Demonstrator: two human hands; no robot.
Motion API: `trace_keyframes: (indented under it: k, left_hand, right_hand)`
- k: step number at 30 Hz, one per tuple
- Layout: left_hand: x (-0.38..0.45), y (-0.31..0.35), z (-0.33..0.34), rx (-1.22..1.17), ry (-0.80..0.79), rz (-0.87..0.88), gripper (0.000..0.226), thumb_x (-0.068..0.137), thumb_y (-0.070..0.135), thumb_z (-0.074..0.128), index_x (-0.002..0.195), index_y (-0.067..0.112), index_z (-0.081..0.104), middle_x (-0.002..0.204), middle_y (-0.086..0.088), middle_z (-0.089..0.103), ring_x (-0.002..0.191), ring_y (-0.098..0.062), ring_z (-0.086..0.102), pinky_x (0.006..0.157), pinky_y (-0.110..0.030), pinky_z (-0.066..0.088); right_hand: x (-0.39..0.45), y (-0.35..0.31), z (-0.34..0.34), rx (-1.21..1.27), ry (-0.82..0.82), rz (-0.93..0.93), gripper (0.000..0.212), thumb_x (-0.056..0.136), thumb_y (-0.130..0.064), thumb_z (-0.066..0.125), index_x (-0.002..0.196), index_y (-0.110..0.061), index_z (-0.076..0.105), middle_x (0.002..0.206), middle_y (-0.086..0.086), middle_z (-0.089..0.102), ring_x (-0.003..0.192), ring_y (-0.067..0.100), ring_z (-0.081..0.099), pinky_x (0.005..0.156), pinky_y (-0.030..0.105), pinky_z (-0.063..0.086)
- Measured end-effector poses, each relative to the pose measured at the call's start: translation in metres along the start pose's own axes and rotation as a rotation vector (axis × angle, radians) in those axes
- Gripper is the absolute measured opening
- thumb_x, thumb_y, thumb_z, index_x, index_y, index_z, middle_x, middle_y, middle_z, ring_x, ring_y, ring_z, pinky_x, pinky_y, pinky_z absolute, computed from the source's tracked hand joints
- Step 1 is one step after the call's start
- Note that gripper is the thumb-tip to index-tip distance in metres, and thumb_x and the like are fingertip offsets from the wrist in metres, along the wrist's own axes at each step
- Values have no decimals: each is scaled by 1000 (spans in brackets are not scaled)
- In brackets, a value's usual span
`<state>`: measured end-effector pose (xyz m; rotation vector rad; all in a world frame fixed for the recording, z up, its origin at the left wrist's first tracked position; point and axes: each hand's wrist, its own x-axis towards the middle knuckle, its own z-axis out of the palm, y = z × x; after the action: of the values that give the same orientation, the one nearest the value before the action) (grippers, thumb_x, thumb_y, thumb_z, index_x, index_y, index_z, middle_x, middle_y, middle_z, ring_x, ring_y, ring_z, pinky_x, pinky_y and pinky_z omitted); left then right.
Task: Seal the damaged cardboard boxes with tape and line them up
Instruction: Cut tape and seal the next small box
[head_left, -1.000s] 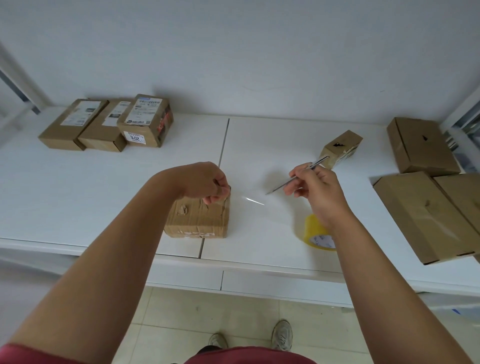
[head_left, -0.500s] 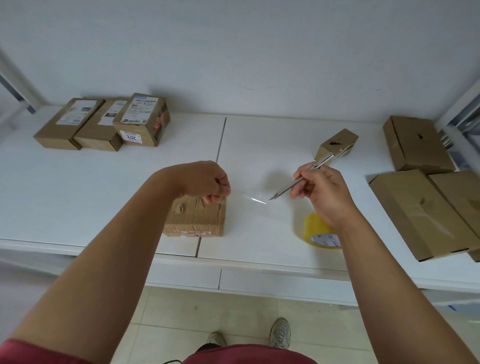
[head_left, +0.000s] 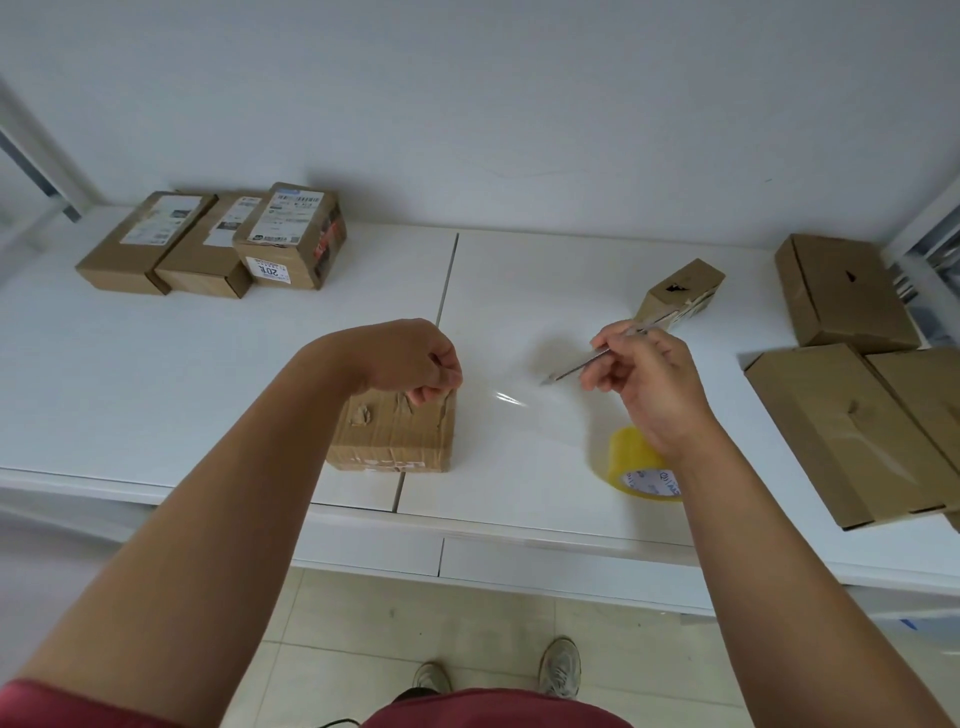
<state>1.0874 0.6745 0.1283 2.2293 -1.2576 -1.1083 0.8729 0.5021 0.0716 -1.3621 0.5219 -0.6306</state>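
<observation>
A small torn cardboard box (head_left: 395, 436) lies near the table's front edge. My left hand (head_left: 415, 364) is above its top, fingers pinched on the end of a clear tape strip (head_left: 519, 410). The strip stretches right to a yellow tape roll (head_left: 631, 462) that lies on the table under my right wrist. My right hand (head_left: 644, 374) grips a thin metal knife (head_left: 576, 368), with the blade tip pointing left just above the strip.
Three labelled boxes (head_left: 213, 239) are lined up at the back left. A small punctured box (head_left: 680, 293) stands behind my right hand. Several larger brown boxes (head_left: 852, 431) lie at the right, one further back (head_left: 841, 291). The white table (head_left: 156, 374) has a seam down the middle.
My right hand has lowered the knife and brought its tip down toward the stretched tape. My left hand has stayed on the box with the tape end.
</observation>
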Motion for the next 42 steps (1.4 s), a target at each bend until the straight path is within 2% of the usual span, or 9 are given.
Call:
trace_keyframes:
  k: [4,7,10,14,23,28,33,39,42]
  left_hand:
    - [-1,1,1,-21,2,-2,14,96,12,61,84,14,68,61,7,67,56,-2,62,57,-14,48]
    - [-2,2,3,-50,17,-4,12,96,11,61,87,13,68,62,7,66,54,-1,60,55,-14,48]
    - [-3,3,4,-60,36,-6,12,96,10,59,88,11,67,61,8,65,54,-1,60,56,-14,48]
    - [-7,-1,2,-61,52,-21,13,96,8,58,87,12,67,60,9,64,54,0,59,58,-15,48]
    - [-16,-8,3,-57,79,-20,11,97,16,59,88,12,66,68,5,66,57,-2,59,57,-14,45]
    - [-18,-12,0,-35,145,-22,12,96,11,56,87,15,64,68,5,66,58,-3,61,56,-16,45]
    - [-24,-22,-16,-50,233,-33,14,95,8,56,88,16,64,70,2,66,60,-6,60,59,-19,46]
    - [-23,-19,-18,-121,325,17,12,97,11,57,90,16,64,77,1,65,62,-5,59,62,-20,47]
    - [-21,-19,-19,-154,353,31,12,97,11,56,91,17,64,77,2,65,63,-5,59,63,-21,47]
  right_hand:
    - [2,1,2,-89,51,-29,20,97,-18,46,101,-23,65,79,12,75,76,28,72,64,27,50]
    - [-2,9,9,-382,-134,-9,21,103,-9,44,95,-21,58,94,0,77,91,19,73,82,35,50]
    - [-6,11,13,-566,-293,10,11,95,-12,60,92,-23,57,97,5,73,96,23,69,98,45,46]
    - [-8,8,22,-609,-377,26,18,90,-12,66,87,-22,50,90,12,67,77,20,69,86,47,51]
    - [-4,12,30,-544,-354,26,23,92,-9,65,89,-22,46,89,10,63,64,16,57,70,23,47]
    - [-2,14,24,-567,-224,-23,24,91,-4,62,86,-22,46,76,-6,57,64,12,49,67,29,45]
    - [-1,7,9,-465,-150,-24,22,92,-6,63,87,-21,47,82,6,64,66,17,56,73,36,49]
    - [1,17,16,-821,-243,-67,27,93,-12,59,89,-33,43,89,-7,63,73,18,60,72,39,51]
    - [4,23,23,-1047,-354,-51,29,93,-10,56,98,-29,35,113,-11,64,86,21,61,79,41,52]
